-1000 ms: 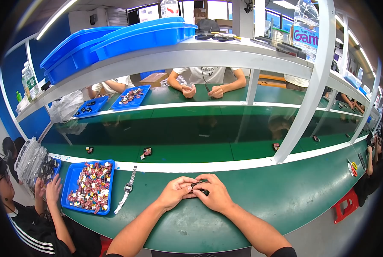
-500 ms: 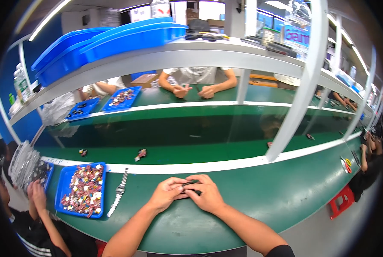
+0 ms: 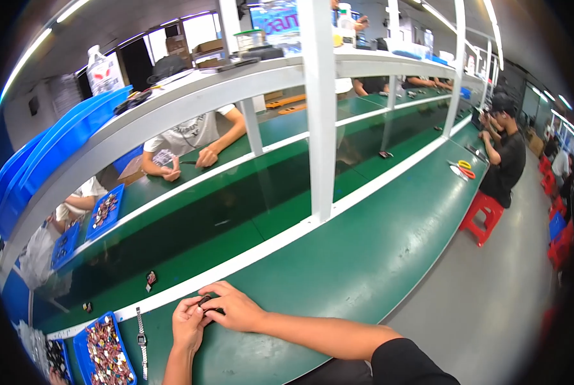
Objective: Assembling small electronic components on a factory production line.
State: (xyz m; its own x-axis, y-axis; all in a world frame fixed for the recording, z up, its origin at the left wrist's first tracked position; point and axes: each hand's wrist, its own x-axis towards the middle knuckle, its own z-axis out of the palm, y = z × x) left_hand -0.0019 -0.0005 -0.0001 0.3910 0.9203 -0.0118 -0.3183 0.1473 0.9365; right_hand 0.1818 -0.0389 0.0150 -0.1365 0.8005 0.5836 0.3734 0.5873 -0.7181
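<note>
My left hand (image 3: 188, 323) and my right hand (image 3: 237, 309) meet over the green bench, close to the white rail. Between their fingertips is a small dark piece (image 3: 205, 301), gripped from both sides and largely covered, so its kind does not show. Left of my hands lies a silver metal-band wristwatch (image 3: 141, 340), stretched out lengthwise. Beyond the watch sits a blue tray (image 3: 81, 353) heaped with small red, white and yellow parts.
A white upright post (image 3: 319, 128) rises from the rail (image 3: 255, 256). Behind it, a green strip carries a few small parts (image 3: 151, 280). Orange-and-yellow-handled scissors (image 3: 464, 169) lie farther right. A person (image 3: 505, 147) sits there on a red stool (image 3: 484, 215). Another person works opposite.
My view has swung right, shifting the bench, tray and watch leftward and bringing more of the right side in. Both hands keep hold of the dark piece.
</note>
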